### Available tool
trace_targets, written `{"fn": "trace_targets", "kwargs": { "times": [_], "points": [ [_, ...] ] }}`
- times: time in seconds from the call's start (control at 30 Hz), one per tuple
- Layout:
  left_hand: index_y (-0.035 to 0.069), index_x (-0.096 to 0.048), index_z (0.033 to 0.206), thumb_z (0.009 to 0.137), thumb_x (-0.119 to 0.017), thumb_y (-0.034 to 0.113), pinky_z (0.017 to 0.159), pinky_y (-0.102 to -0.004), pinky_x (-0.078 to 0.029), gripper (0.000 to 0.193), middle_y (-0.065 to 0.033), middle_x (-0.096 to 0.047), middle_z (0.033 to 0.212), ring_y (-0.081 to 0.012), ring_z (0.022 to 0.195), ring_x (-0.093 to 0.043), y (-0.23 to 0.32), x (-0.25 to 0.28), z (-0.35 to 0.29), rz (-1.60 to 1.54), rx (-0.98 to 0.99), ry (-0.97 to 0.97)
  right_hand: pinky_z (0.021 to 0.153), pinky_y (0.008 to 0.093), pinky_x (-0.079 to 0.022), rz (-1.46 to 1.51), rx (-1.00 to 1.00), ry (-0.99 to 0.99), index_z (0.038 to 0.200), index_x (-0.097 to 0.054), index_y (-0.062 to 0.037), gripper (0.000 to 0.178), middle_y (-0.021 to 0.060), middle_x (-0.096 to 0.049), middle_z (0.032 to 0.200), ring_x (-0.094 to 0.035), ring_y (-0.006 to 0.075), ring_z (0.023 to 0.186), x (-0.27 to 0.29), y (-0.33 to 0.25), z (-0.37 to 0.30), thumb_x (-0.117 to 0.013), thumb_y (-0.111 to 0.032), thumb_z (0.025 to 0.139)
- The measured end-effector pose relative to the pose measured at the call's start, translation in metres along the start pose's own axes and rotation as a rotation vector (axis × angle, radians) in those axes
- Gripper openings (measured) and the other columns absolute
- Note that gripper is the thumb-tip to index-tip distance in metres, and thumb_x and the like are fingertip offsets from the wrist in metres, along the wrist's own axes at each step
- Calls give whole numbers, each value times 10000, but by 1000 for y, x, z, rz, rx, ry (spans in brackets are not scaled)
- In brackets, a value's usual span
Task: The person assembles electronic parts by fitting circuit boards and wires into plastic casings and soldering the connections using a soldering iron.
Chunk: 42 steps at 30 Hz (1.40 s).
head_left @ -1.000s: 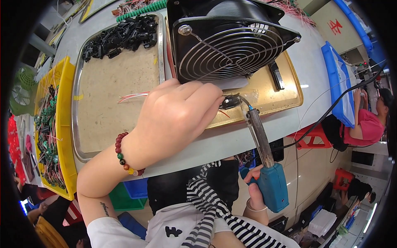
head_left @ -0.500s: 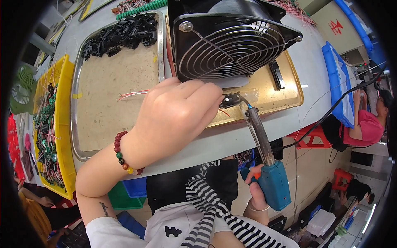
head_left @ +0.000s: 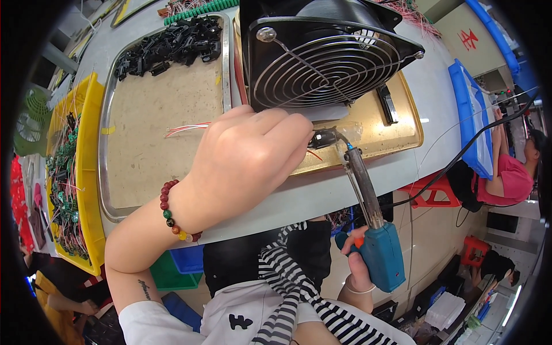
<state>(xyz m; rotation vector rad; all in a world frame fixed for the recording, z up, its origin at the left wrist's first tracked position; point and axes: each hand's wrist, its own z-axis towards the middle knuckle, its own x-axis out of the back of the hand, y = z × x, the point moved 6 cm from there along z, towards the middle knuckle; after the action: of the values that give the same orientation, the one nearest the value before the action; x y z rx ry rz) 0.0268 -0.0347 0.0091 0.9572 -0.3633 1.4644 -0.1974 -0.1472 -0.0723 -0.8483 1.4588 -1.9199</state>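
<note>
My left hand (head_left: 247,155) is closed in a pinch, its fingertips partly hidden behind the knuckles. Thin red and white wires (head_left: 187,129) trail out from it to the left, and a short red end shows on its other side. Right by those fingers, a small black plastic part (head_left: 325,138) lies on the gold tray (head_left: 402,138). My right hand (head_left: 357,267) grips a teal soldering gun (head_left: 384,259) from below, a finger at its orange trigger. The gun's tip reaches the right end of the black part; whether they touch, I cannot tell.
A black fan (head_left: 330,80) with a wire guard stands just beyond my hands. To the left lies a metal tray (head_left: 167,144) with heaped black parts (head_left: 172,46), then a yellow bin (head_left: 89,172) of wired boards. A black cable (head_left: 460,152) runs at right. Co-workers sit nearby.
Both hands keep nearly the same place, with the soldering tip still at the black part. The view has shifted slightly. At lower left, another person's arm has moved.
</note>
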Motion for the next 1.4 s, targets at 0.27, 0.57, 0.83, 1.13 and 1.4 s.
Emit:
{"fn": "trace_targets", "kwargs": {
  "times": [0.27, 0.57, 0.83, 1.13, 1.4],
  "points": [
    [48, -660, 836, 735, -703, 19, 557, -305, -459, 114, -60, -639, 712, -218, 575, -578, -2, -1, -1, -10, -11, -4, 593, 258, -466, 157, -24, 74, 1109, -515, 50, 486, 137, -563, 1039, -625, 186, 673, 0, 2, -7, -720, -164, 723],
    [50, -668, 838, 731, -704, 21, 561, -302, -467, 117, -58, -641, 717, -221, 581, -578, -1, 2, 0, -6, -7, -3, 579, 258, -465, 192, -44, 111, 1122, -507, 52, 520, 144, -571, 1046, -623, 192, 660, 1, 9, -7, -730, -171, 707],
    [61, -669, 837, 738, -702, 35, 556, -305, -464, 107, -53, -638, 722, -222, 582, -574, 0, 2, 0, 5, -5, -31, 582, 264, -472, 191, -36, 108, 1118, -503, 53, 516, 156, -568, 1041, -624, 199, 657, 3, 10, -8, -728, -168, 709],
    [62, -664, 827, 742, -699, 35, 560, -306, -464, 96, -54, -628, 707, -224, 585, -576, 0, 1, 0, 6, 0, -38, 589, 266, -478, 190, -51, 103, 1120, -499, 55, 523, 159, -570, 1047, -623, 201, 664, 2, 10, -8, -729, -162, 702],
    [58, -664, 832, 739, -706, 35, 558, -304, -462, 105, -54, -629, 701, -214, 571, -573, 0, 1, 2, -6, -4, -11, 578, 262, -477, 207, -42, 116, 1109, -509, 60, 521, 160, -574, 1036, -623, 201, 656, 1, 10, -8, -733, -166, 697]
  ]
}}
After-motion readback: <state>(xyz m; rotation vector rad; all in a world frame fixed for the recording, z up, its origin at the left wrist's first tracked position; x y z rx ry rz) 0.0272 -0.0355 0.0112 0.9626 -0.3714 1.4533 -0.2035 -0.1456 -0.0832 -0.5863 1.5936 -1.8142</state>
